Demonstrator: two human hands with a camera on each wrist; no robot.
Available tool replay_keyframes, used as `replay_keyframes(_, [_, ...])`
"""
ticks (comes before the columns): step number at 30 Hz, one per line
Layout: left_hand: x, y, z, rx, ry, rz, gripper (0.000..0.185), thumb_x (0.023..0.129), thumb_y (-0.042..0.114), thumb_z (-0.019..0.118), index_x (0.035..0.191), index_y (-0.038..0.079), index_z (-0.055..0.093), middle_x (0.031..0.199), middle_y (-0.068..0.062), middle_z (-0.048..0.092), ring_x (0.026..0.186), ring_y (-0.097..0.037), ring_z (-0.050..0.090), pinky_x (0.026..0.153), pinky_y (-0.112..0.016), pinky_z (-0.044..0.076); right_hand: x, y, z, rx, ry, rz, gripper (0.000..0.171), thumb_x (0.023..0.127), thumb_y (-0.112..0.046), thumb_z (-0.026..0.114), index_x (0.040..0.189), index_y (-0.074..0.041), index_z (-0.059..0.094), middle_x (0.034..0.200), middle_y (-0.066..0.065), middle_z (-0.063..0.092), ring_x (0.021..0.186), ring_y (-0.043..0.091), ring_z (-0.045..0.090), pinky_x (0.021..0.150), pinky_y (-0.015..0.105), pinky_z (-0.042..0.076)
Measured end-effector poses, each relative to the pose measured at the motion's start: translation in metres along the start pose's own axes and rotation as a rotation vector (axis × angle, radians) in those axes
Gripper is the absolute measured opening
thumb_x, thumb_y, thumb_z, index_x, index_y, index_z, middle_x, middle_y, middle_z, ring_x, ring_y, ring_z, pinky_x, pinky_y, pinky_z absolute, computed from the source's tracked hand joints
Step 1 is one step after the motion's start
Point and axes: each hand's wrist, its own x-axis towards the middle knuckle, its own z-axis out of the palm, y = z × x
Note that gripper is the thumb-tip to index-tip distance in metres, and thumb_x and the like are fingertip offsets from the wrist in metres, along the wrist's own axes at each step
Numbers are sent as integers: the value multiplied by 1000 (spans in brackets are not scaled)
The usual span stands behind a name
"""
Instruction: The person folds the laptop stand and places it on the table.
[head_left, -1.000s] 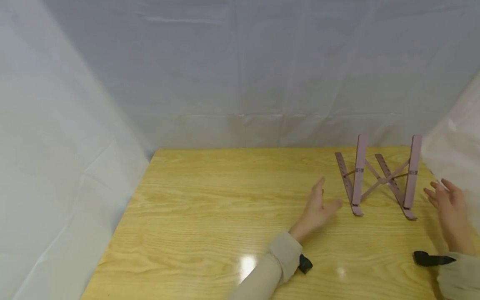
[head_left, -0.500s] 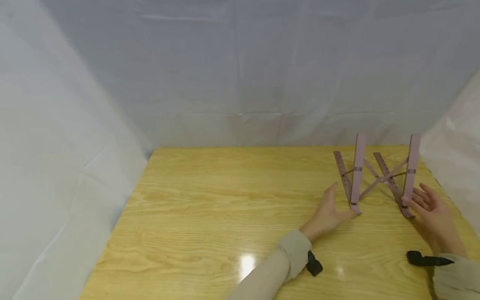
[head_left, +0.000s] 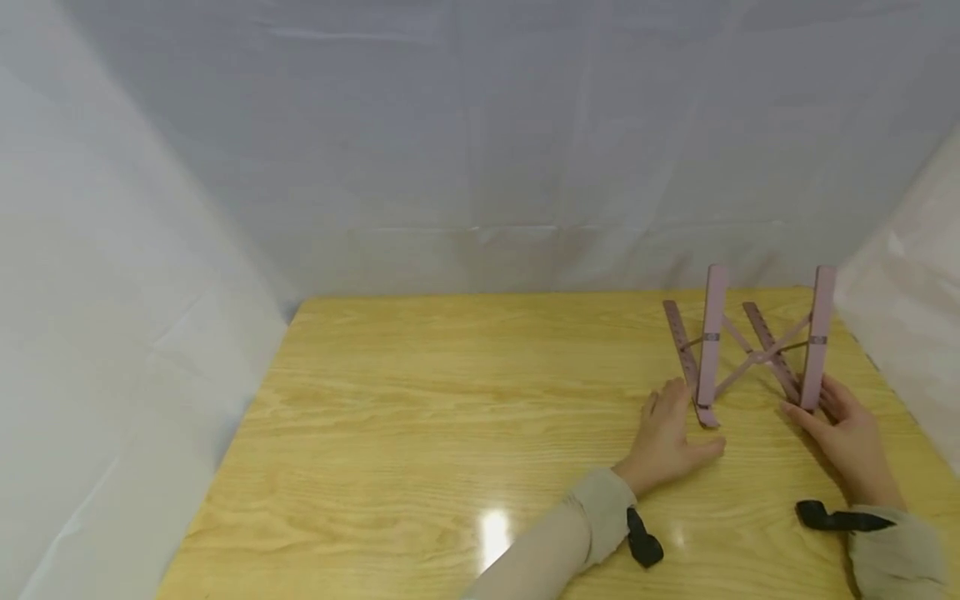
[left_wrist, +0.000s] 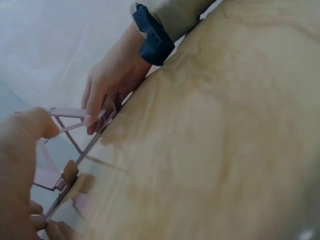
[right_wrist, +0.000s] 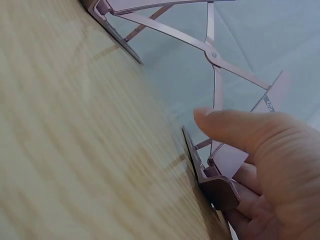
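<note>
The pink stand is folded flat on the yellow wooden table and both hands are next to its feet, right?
Not quite. The pink stand is not folded flat: it stands opened up, its two long arms rising steeply, as the head view shows. The rest holds: it sits on the yellow wooden table, with the left hand and the right hand at its feet.

Lower right of the head view: right hand (head_left: 843,429) fingertips hidden behind stand (head_left: 757,350); sleeve (head_left: 896,554) cut off.

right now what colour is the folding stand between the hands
Dusty pink; the folding stand shows best in the head view.
</note>
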Motion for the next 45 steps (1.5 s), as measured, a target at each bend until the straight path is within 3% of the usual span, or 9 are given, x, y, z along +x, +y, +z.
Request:
replay_keyframes(5, [0, 4, 3, 175, -21, 22, 82, 94, 55, 56, 155, 10, 26, 159, -8, 29, 148, -21, 22, 121, -35, 16, 1, 2, 0, 44, -8, 2, 62, 93, -9, 70, 150, -14, 45, 128, -24, 57, 107, -16, 52, 82, 1, 39])
replay_keyframes(13, [4, 7, 2, 166, -3, 0, 79, 94, 51, 56, 153, 4, 30, 156, -7, 36, 146, -18, 28, 120, -28, 16, 0, 1, 2, -1, 26, -30, 61, 93, -9, 70, 149, -12, 46, 129, -25, 57, 109, -19, 49, 85, -1, 36])
replay_keyframes(17, [8, 8, 4, 111, 61, 0, 47, 93, 42, 58, 129, 13, 52, 142, -3, 53, 142, -18, 36, 119, -28, 22, -1, 1, 3, -16, 37, -45, 60, 93, -8, 70, 148, -10, 46, 126, -27, 58, 105, -21, 50, 83, -1, 38])
replay_keyframes(20, [11, 9, 6, 87, 97, -7, 29, 91, 37, 60, 112, 18, 53, 134, 0, 59, 139, -17, 40, 118, -27, 25, -2, 0, 3, -39, 43, -30, 61, 93, -11, 70, 149, -10, 46, 124, -29, 57, 103, -23, 49, 82, -1, 37])
replay_keyframes(29, [13, 6, 9, 123, 112, 11, 30, 91, 37, 62, 112, 18, 54, 133, 0, 60, 139, -15, 41, 118, -26, 24, -1, 2, 2, -64, 52, -66, 60, 93, -10, 70, 148, -8, 47, 120, -30, 58, 101, -23, 50, 80, -2, 38])
replay_keyframes(37, [11, 5, 11, 162, 91, 18, 64, 92, 39, 60, 144, 6, 44, 142, -3, 54, 139, -13, 40, 118, -24, 21, -1, 2, 2, -53, 66, -69, 60, 93, -9, 69, 148, -4, 44, 122, -29, 57, 99, -24, 51, 80, -2, 40])
replay_keyframes(45, [10, 5, 10, 158, 135, 13, 58, 92, 33, 64, 141, 8, 48, 142, -2, 54, 134, -13, 47, 115, -24, 28, -1, 0, 2, -94, 50, -78, 59, 93, -11, 70, 147, -6, 47, 118, -31, 57, 98, -25, 49, 78, -3, 39])
